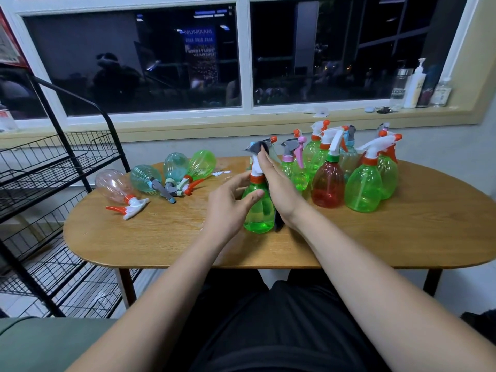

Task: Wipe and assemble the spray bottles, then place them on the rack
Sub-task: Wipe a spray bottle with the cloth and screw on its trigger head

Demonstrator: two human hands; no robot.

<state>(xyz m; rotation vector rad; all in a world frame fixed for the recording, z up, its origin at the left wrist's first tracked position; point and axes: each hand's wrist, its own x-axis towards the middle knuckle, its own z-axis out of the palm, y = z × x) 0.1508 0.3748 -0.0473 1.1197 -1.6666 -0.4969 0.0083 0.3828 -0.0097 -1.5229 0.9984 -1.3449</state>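
- A green spray bottle (pixel 259 210) is being kept upright on the wooden tabletop (pixel 161 237), near the middle and towards the front edge, with a white and orange sprayer head (pixel 256 171) seated on its neck.
- The bottle's body is being gripped by the left hand (pixel 230 202): the thumb is being laid across the front and the fingers are being curled round the far side.
- A dark cloth (pixel 259 148) is being pressed against the bottle's right side by the right hand (pixel 279 189). Its fingers are being held straight and together, reaching up to the sprayer head. The cloth is being shown above the fingertips and again below the heel of the palm.
- Four bottles are being left lying on their sides on the left part of the tabletop: a clear pink bottle (pixel 114 183), a ribbed teal bottle (pixel 145 178), a smooth teal bottle (pixel 175 163) and a second green bottle (pixel 202 162).
- A cluster of upright bottles is being kept on the right, behind the right hand, with a red bottle (pixel 327 183) and a large green bottle (pixel 363 190) at its front.
- A black wire rack (pixel 67 145) is being kept just beside the tabletop's left end.
- A white pump bottle (pixel 414 87) is being kept among other containers on the window sill, far right.
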